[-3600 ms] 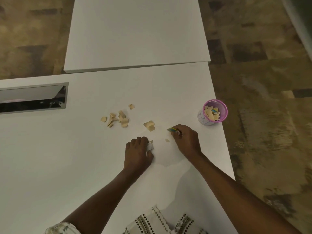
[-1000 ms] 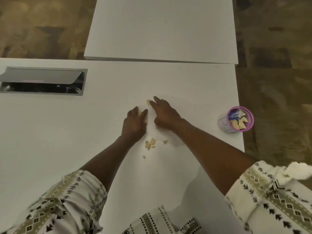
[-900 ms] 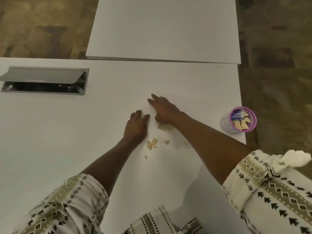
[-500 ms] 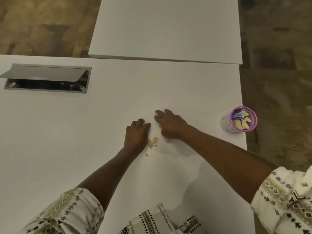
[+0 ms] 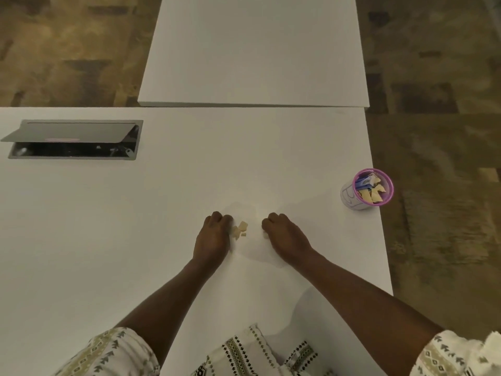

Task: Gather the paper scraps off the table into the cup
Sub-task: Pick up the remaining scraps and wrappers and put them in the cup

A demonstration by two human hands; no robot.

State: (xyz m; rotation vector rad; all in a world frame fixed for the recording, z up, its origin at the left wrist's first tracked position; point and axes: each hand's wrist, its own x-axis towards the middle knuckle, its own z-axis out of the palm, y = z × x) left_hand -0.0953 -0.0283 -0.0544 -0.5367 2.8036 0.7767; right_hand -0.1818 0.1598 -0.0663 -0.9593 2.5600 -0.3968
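A: Where is the cup (image 5: pixel 366 190)?
B: At the right edge of the white bench (image 5: pixel 108 226), standing upright, well apart from both hands. It has a pink rim, and inside lie tan paper bits plus something blue.
A: And the loose paper scraps (image 5: pixel 240 228)?
B: A small tan cluster lies on the bench between the hands, just beside the left hand (image 5: pixel 212 237).
A: What are the hands doing?
B: Both rest knuckles-up on the bench with fingers curled under. The left hand's fingers touch the edge of the cluster; whether it grips any piece I cannot tell. The right hand (image 5: pixel 284 236) is curled too, with a pale bit showing under its fingers; a hold is unclear.
A: Anything else?
B: An open metal hatch (image 5: pixel 73 139) sits far left, and a second white tabletop (image 5: pixel 254 50) lies beyond.
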